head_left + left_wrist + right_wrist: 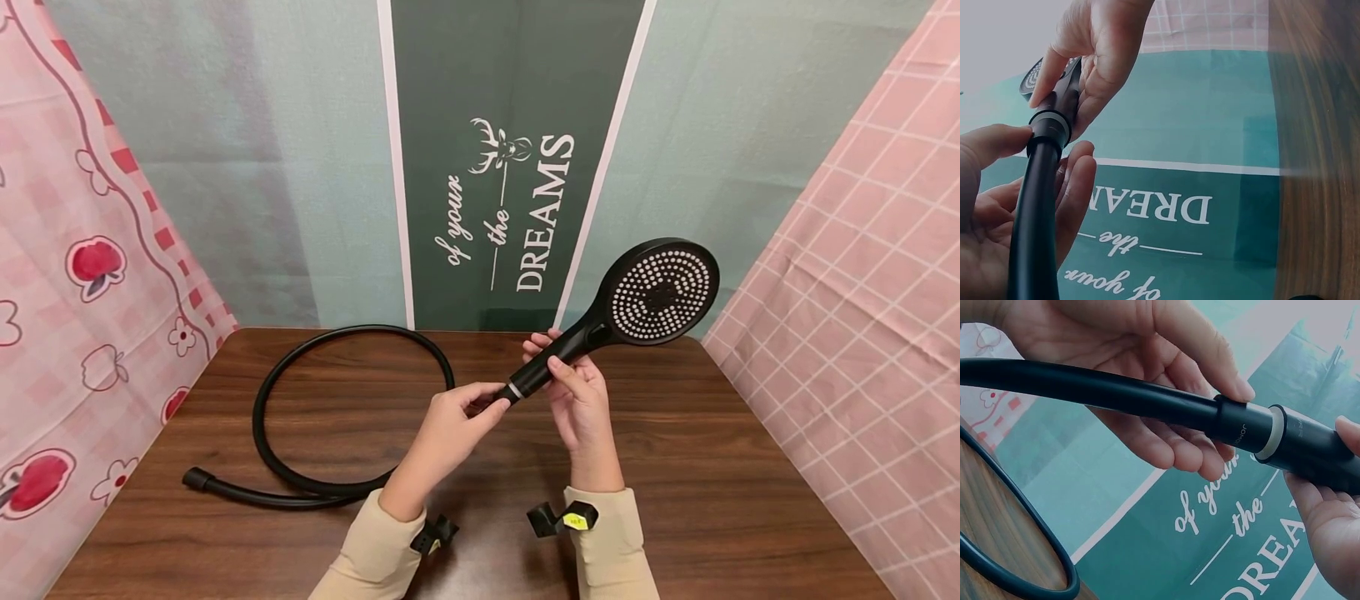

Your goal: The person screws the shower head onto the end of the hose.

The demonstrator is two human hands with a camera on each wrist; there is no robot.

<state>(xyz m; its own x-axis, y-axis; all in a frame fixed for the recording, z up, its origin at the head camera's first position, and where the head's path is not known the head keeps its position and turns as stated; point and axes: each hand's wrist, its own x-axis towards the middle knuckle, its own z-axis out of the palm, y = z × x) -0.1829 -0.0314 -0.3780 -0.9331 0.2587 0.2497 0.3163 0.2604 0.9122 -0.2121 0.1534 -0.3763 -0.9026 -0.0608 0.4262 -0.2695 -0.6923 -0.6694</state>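
Note:
Above the table, a black hand shower (663,292) is tilted with its round nozzle face up to the right. My right hand (585,408) holds its handle (555,360), thumb across the front and fingers behind. At the lower end of the handle, my left hand (453,425) pinches the end nut (1235,424) of a black shower hose (1147,400). A pale ring (1272,433) shows between nut and handle, which are in line. In the left wrist view, the left thumb (1007,140) presses on the nut, with the other fingers behind the hose.
The rest of the hose (258,417) lies in a big loop on the left of the brown wooden table (675,467). Its free end (197,478) points left. Patterned curtains (847,275) enclose the table at the back and both sides.

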